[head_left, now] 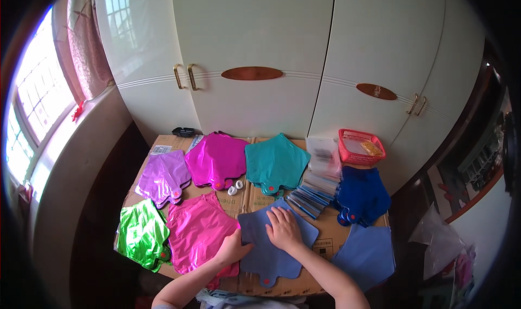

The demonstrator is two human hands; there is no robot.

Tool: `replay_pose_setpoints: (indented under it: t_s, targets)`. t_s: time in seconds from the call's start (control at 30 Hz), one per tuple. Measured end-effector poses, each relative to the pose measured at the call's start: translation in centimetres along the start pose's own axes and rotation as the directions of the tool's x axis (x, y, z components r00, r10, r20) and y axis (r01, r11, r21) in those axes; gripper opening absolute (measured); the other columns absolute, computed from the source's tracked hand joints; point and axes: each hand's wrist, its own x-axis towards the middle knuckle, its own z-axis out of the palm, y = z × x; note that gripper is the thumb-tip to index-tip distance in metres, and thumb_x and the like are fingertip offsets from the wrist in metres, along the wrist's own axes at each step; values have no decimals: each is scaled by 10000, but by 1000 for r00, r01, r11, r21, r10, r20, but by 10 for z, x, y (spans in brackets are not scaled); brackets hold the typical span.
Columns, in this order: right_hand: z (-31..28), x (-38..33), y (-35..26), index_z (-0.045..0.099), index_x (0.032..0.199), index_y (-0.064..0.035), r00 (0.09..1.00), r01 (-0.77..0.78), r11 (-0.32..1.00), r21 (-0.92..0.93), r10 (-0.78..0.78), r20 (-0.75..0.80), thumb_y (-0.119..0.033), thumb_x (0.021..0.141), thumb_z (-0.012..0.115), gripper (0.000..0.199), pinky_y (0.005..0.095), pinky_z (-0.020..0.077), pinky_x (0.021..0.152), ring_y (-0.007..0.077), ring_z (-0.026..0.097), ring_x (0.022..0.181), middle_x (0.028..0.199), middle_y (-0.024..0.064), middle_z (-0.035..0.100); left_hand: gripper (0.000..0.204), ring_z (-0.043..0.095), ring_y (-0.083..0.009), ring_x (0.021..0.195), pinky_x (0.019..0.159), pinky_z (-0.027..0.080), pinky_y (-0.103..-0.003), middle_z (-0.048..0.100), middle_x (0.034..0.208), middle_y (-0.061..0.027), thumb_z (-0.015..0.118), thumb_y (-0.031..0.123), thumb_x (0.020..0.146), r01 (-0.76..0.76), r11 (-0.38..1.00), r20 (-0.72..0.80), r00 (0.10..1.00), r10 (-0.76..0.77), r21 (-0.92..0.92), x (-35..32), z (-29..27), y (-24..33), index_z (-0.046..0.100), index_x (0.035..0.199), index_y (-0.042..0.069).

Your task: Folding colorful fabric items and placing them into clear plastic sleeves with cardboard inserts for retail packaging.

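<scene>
A flat grey-blue piece (271, 265) with a rounded tab and a red dot at its near end lies in front of me. My right hand (284, 228) rests palm down on its upper part, fingers spread. At its left edge is my left hand (232, 248), thumb apart from the fingers and reaching over the piece. That hand also lies over a shiny pink foil-like piece (195, 227) of similar shape. Right of my right arm is another grey-blue piece (372, 254), its near end partly hidden by the arm.
Cardboard (239, 200) covers the table. Around lie green (142, 233), lilac (163, 176), magenta (217, 157), teal (277, 159) and dark blue (363, 195) pieces, white rolls (234, 188), a fanned strip stack (312, 194), clear bags (324, 154), a red basket (353, 157) and a black object (183, 132).
</scene>
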Motion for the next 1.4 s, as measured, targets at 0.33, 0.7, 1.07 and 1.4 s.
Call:
replay_pose_setpoints:
  t_s: [0.33,0.7,1.07,1.4]
  targets:
    - [-7,1,-2,592,1221,-143,998,37,998,50,-40,57,-305,846,621,409,476,310,1083,288,440,1265,1304,99,521,437,641,-435,705,654,518,-512,635,728,-254,681,294,786,51,928,-148,989,5,370,35,11,1,540,1030,-39]
    - [-4,1,0,498,1337,-213,984,0,1000,-19,4,179,-450,783,644,619,517,234,1122,288,352,1342,1412,75,422,373,648,-436,727,672,530,-519,644,765,-258,629,237,737,-198,906,189,973,134,375,22,7,26,518,983,-21]
    - [-12,4,-5,454,1389,-247,967,-36,999,-25,41,252,-596,735,639,764,516,148,1153,269,278,1385,1453,55,374,572,646,-439,720,651,525,-519,627,730,-251,678,239,721,-118,886,315,949,-33,448,-19,7,10,354,1090,-56]
    - [-10,2,-3,487,1363,-263,978,25,999,-39,-16,208,-526,815,589,616,530,170,1142,298,304,1370,1446,76,380,323,636,-437,697,675,516,-522,628,714,-250,596,252,801,-72,911,-19,996,87,406,27,12,16,545,930,-40]
